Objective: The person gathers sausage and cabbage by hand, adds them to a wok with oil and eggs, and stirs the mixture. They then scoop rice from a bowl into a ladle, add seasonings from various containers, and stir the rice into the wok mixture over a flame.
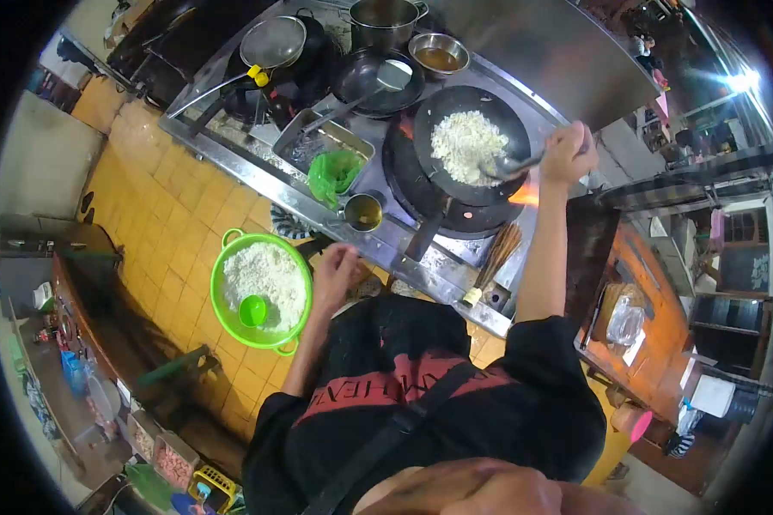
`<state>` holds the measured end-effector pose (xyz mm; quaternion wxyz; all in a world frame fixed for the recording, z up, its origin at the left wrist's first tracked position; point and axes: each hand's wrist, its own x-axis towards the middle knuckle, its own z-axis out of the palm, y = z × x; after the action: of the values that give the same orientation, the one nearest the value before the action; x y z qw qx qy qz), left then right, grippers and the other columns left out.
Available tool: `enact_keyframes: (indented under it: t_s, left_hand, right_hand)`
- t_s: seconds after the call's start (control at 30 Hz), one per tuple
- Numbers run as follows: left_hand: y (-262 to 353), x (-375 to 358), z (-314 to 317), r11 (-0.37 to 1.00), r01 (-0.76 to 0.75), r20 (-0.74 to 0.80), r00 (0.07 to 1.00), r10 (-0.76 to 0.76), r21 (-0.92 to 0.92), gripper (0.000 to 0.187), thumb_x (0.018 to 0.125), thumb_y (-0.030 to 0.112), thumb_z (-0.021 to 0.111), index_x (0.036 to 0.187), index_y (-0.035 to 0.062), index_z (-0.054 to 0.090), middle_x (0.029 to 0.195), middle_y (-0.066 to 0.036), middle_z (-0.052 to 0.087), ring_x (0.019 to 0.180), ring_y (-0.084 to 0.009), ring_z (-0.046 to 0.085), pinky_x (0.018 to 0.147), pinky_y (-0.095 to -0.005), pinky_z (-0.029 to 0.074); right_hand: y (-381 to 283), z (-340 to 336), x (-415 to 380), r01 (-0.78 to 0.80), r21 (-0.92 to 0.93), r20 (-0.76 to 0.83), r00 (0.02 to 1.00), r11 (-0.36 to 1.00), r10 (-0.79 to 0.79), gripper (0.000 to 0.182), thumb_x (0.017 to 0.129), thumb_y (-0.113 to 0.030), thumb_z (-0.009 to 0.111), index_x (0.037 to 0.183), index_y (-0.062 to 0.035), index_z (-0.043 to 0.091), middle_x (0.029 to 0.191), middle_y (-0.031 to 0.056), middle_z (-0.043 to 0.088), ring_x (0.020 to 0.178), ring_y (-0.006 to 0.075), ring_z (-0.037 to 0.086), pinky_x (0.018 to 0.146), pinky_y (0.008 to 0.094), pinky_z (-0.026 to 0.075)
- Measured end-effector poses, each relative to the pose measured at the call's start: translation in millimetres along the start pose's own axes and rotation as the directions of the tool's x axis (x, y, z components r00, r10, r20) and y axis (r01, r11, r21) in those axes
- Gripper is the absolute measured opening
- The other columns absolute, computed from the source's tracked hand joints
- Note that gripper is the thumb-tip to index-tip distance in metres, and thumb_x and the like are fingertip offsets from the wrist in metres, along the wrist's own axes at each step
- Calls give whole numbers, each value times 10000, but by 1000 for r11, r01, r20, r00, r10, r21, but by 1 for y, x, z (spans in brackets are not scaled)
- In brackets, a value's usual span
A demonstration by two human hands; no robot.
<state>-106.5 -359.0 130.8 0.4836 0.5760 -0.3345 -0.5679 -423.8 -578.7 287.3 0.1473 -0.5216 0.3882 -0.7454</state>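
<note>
My right hand [567, 154] is closed around the handle of a ladle [508, 167], whose bowl end rests in the white rice [467, 148] inside a black wok [507, 124]. The rice lies heaped in the wok, which is over a burner on the metal stove [288, 183]; an orange flame [525, 196] shows beside its rim, on the side near my right forearm. The handle of the wok points back toward me.

My left hand [336, 271] hangs just beside the rim of a green basin [304, 324], its fingers loosely curled; I can't tell whether they hold anything. The basin holds more white rice, with a small green cup [253, 311] sitting in it.

On the stove near the wok stand a metal mug [363, 212] with something brownish inside and a rectangular metal tray [356, 142], a green plastic bag [333, 175] at its near side. Farther off are a black pan [349, 80] with a spatula [393, 75] across it, a metal bowl [439, 54] of brown liquid, a metal pot [384, 24] and a round strainer [273, 41]. A stick brush [499, 254] lies at the stove's near right side.
</note>
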Motion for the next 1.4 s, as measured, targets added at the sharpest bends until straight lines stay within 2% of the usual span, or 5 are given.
enact_keyframes:
  t_s: [0.2,0.3,0.43,1.23,1.4]
  left_hand:
    - [169,-82,-8,374,-925,-158,380,911,-68,204,923,201,538,805,38,561,719,-16,546,651,-81,502,585,-214,413]
    - [208,-119,22,-148,-925,-109,-117,987,-349,187,921,195,539,824,37,560,734,-19,550,658,-84,507,594,-216,417]
    - [218,-134,60,-267,-832,-154,-219,963,-487,166,917,186,541,850,35,558,753,-23,555,669,-88,513,607,-218,422]
    - [214,-124,40,-271,-918,-190,-223,956,-288,155,896,135,548,1007,27,544,868,-49,584,732,-113,547,681,-234,453]
    - [133,-41,31,669,-722,5,680,733,174,178,891,124,550,1039,25,541,892,-54,590,745,-118,554,697,-238,460]
  right_hand:
    - [-7,8,5,-79,97,-72,994,992,86,362,943,-168,453,595,-68,458,501,6,422,445,77,383,412,239,319]
    - [-1,9,-3,-61,-149,-182,983,987,33,335,915,-195,536,616,-45,505,495,2,421,435,98,413,400,257,343]
    - [3,11,4,-98,72,-139,985,993,107,306,913,-176,544,659,-32,455,493,4,417,398,95,396,377,252,305]
    - [-4,6,4,-59,378,-134,984,924,118,382,921,-186,472,577,-29,425,472,41,411,367,108,346,368,255,279]
    - [2,9,-13,-120,345,-210,957,931,201,369,925,-183,488,592,-34,433,481,40,424,397,98,386,379,251,290]
